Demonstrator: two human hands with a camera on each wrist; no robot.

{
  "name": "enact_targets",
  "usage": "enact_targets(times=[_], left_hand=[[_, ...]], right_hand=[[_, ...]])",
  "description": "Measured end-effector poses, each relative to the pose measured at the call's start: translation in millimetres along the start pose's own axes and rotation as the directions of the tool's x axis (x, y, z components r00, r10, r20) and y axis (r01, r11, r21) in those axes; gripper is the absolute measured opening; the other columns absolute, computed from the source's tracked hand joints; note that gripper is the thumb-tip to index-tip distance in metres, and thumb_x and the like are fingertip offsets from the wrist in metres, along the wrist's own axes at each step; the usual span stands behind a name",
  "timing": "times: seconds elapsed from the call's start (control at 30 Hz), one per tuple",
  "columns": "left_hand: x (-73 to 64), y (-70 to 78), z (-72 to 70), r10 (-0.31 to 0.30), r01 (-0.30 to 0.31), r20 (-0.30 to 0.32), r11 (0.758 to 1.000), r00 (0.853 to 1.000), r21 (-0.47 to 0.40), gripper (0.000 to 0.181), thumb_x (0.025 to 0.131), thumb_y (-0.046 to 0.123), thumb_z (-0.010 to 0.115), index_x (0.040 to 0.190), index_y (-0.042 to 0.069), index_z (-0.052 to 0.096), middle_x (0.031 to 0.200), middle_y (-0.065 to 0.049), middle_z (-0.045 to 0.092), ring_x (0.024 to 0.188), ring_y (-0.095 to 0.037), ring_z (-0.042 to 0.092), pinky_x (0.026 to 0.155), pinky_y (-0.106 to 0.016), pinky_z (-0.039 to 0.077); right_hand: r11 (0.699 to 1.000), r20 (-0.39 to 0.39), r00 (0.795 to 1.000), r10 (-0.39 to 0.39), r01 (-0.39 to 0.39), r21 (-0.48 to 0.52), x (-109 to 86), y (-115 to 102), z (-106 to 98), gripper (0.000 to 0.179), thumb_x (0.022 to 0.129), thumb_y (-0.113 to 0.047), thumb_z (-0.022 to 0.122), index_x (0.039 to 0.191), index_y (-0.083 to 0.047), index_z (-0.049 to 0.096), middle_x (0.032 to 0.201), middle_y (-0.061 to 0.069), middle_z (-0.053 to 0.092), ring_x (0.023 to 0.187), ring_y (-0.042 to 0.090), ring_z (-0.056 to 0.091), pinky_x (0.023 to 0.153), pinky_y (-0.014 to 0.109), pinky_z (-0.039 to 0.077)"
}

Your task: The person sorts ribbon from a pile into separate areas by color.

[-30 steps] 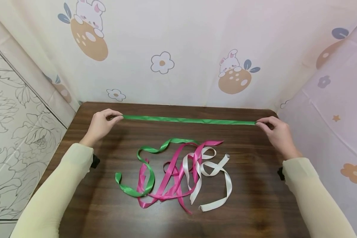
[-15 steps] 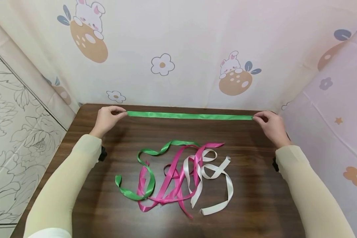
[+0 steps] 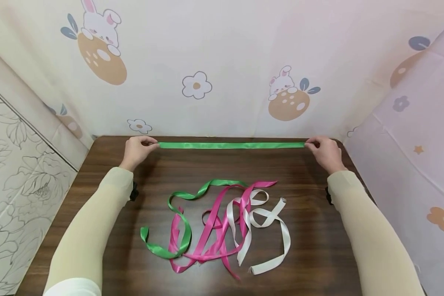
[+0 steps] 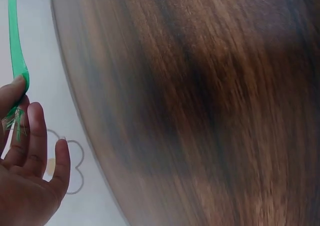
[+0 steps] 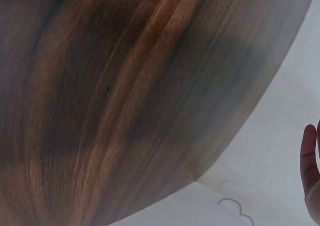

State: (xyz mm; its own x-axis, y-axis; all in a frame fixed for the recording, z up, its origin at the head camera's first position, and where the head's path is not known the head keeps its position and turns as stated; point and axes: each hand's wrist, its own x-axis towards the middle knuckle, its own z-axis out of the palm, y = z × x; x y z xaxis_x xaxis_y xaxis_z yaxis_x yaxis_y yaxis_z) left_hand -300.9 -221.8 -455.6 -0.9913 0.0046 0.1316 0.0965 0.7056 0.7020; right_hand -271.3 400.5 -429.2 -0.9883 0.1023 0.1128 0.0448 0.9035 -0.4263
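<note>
A green ribbon (image 3: 229, 145) is stretched straight across the far side of the table in the head view. Its left end is pinched between thumb and finger of my left hand (image 3: 137, 151); in the left wrist view, frayed threads stick out below the thumb of that hand (image 4: 35, 156). My right hand (image 3: 327, 153) pinches the other end. Only a finger or two of the right hand (image 5: 311, 171) show in the right wrist view, without the ribbon. Nearer to me lie another green ribbon (image 3: 185, 236), tangled pink ribbons (image 3: 207, 230) and white ribbons (image 3: 286, 242).
The dark wooden table (image 3: 133, 267) has rounded far corners. Behind it hangs a pale curtain (image 3: 229, 102) printed with rabbits and flowers, with a floral panel (image 3: 26, 189) at the left. The loose ribbons overlap on the table's middle.
Both hands have come closer together, the right moving left and the left moving right, with the green ribbon still held straight between them. The loose ribbons keep their arrangement; the view has tilted slightly.
</note>
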Motion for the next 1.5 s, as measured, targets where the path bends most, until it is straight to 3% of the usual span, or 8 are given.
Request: enact_targets(times=[0.53, 0.83, 1.13, 1.33, 1.5], left_hand=[[6.9, -12.2, 21.1, -0.127, 0.125, 0.051, 0.991, 0.991, 0.039, 0.026, 0.096, 0.027, 0.074, 0.108, 0.004, 0.076, 0.105, -0.02, 0.075, 0.098, -0.036, 0.067, 0.092, -0.052, 0.053], [13.7, -9.5, 25.9, -0.149, 0.147, 0.013, 0.987, 0.989, 0.067, 0.026, 0.095, 0.028, 0.075, 0.11, 0.007, 0.076, 0.107, -0.018, 0.077, 0.1, -0.035, 0.069, 0.093, -0.053, 0.052], [11.9, -5.1, 29.1, -0.191, 0.19, 0.005, 0.977, 0.982, 0.1, 0.028, 0.095, 0.026, 0.074, 0.115, 0.006, 0.074, 0.114, -0.019, 0.076, 0.113, -0.037, 0.065, 0.111, -0.057, 0.039], [10.3, -4.6, 34.5, -0.211, 0.215, -0.044, 0.97, 0.976, 0.11, 0.036, 0.095, 0.028, 0.075, 0.124, 0.006, 0.07, 0.127, -0.019, 0.072, 0.118, -0.04, 0.061, 0.109, -0.059, 0.035], [11.4, -5.3, 41.8, -0.222, 0.23, -0.084, 0.968, 0.971, 0.103, 0.042, 0.095, 0.029, 0.076, 0.129, 0.006, 0.068, 0.132, -0.018, 0.067, 0.119, -0.037, 0.06, 0.108, -0.058, 0.037]], right_hand=[[0.998, 0.08, 0.995, 0.064, -0.066, 0.022, 17.0, 4.5, 29.9, 0.03, 0.105, -0.031, 0.06, 0.119, -0.006, 0.07, 0.135, 0.026, 0.064, 0.122, 0.048, 0.058, 0.105, 0.076, 0.032], [0.996, 0.08, 0.993, 0.089, -0.086, -0.038, 25.4, 3.5, 35.5, 0.031, 0.106, -0.031, 0.058, 0.121, -0.006, 0.068, 0.132, 0.027, 0.065, 0.12, 0.05, 0.058, 0.104, 0.077, 0.032], [0.988, 0.056, 0.993, 0.109, -0.102, -0.112, 25.7, 8.4, 49.8, 0.03, 0.105, -0.028, 0.058, 0.121, -0.005, 0.069, 0.124, 0.026, 0.07, 0.109, 0.048, 0.064, 0.097, 0.074, 0.042], [0.978, 0.083, 0.979, 0.185, -0.176, -0.113, 24.0, 10.1, 48.6, 0.04, 0.105, -0.033, 0.058, 0.128, -0.001, 0.063, 0.131, 0.03, 0.065, 0.112, 0.051, 0.063, 0.097, 0.07, 0.044], [0.977, 0.111, 0.974, 0.197, -0.186, -0.105, 22.4, 13.5, 44.8, 0.05, 0.105, -0.039, 0.058, 0.134, 0.001, 0.058, 0.134, 0.033, 0.061, 0.113, 0.053, 0.061, 0.095, 0.07, 0.045]])
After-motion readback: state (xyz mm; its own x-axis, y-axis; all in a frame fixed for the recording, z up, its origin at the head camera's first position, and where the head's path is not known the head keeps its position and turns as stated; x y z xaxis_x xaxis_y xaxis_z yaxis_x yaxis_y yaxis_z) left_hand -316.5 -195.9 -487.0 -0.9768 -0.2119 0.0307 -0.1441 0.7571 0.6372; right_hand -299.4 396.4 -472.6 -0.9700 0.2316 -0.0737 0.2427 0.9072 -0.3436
